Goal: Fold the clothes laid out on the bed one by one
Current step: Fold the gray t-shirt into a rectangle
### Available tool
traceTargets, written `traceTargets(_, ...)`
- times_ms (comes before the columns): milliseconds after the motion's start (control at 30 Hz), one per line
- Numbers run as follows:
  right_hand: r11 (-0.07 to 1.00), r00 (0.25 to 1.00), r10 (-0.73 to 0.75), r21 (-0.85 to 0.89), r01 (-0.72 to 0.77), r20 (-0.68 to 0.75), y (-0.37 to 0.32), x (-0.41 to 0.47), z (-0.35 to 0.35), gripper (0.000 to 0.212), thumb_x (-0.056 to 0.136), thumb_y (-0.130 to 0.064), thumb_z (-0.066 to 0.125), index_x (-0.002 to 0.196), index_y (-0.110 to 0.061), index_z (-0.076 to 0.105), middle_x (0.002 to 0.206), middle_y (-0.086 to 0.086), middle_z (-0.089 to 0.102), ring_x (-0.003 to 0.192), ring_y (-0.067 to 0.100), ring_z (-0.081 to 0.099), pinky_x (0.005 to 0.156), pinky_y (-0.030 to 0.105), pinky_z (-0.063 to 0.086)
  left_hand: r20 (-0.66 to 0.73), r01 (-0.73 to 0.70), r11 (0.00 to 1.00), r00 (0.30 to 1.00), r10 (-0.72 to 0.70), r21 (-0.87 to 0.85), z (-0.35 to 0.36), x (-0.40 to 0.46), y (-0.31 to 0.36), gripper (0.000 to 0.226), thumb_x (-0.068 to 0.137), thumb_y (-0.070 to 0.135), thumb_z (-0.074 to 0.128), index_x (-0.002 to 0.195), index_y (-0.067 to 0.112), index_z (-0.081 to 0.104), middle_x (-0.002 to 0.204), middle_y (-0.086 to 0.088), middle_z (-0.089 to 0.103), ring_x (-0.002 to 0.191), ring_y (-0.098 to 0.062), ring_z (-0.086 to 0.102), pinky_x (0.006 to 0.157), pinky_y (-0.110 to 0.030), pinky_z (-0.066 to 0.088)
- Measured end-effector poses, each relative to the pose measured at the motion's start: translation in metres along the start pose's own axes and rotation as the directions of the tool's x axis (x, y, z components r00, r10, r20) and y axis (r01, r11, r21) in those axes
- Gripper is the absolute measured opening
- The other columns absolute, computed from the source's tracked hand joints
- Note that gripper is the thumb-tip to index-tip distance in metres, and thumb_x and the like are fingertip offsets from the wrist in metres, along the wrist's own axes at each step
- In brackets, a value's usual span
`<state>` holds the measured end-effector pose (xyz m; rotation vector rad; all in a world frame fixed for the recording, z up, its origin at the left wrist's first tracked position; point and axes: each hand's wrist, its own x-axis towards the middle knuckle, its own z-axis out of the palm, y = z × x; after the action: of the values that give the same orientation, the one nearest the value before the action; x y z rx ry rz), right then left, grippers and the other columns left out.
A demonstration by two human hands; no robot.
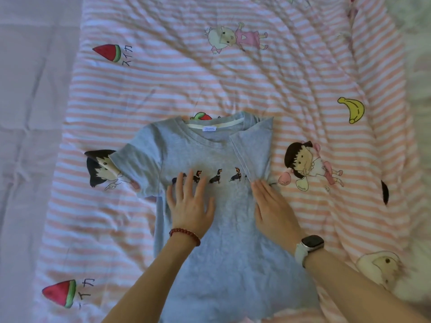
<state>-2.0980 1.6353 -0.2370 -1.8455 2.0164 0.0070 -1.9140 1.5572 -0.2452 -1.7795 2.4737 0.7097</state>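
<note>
Lower centre of the frame, a soft grey cotton T-shirt with a dachshund print [224, 206] lies limp on the striped quilt [233, 78]. Left hand [190, 201] and right hand [271, 206] press flat, fingers straight. It looks light and floppy; best pinched at the unfolded sleeve [137, 166].

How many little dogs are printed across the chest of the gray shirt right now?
4 clear: one partly under the left hand, then three in a row to its right. A dark speck at the folded sleeve may be another, hidden.

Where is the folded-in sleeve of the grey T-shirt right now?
In the head view, the folded-in sleeve lies on the grey T-shirt, right of the collar, just above the right hand.
</note>
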Motion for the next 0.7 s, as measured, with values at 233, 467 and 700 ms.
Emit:
traceTargets(233, 0.99, 0.954, 0.122, 0.1, -0.097, -0.274, 0.022, 0.001, -0.013, 0.049, 0.07, 0.009, 0.069, 0.117, 0.004, 0.058, 0.119, 0.02, 0.06, 0.11, 0.04, 0.057, 0.085, 0.05, 0.052, 0.031, -0.159, 0.981, 0.986, 0.163, -0.108, 0.003, 0.084, 0.058, 0.053, 0.092, 0.034, 0.048, 0.142, 0.02, 0.035, 0.149, -0.003, 0.031, 0.139, -0.024, 0.021, 0.109, -0.043, 0.021)
traceTargets(467, 0.997, 0.946, 0.061, 0.068, -0.042, -0.319, 0.038, 0.026, -0.007, 0.034, 0.069, -0.012, 0.079, 0.101, -0.014, 0.07, 0.095, 0.006, 0.064, 0.084, 0.028, 0.061, 0.071, 0.038, 0.048, 0.144, -0.177, 0.978, 0.971, 0.192, -0.114, 0.002, 0.167, 0.108, 0.047, 0.091, 0.049, 0.047, 0.129, 0.022, 0.049, 0.132, -0.003, 0.051, 0.126, -0.027, 0.035, 0.101, -0.043, 0.028)
traceTargets(700, 0.994, 0.9, -0.007, 0.094, 0.053, -0.435, 0.055, 0.025, -0.01, 0.012, 0.082, -0.013, 0.062, 0.087, -0.012, 0.073, 0.086, 0.005, 0.066, 0.08, 0.027, 0.062, 0.067, 0.035, 0.047, 0.094, -0.186, 0.919, 0.968, 0.232, -0.349, -0.01, 0.178, 0.112, 0.04, 0.096, 0.028, 0.047, 0.06, 0.019, 0.032, 0.056, 0.003, 0.034, 0.052, -0.012, 0.035, 0.047, -0.016, 0.028)
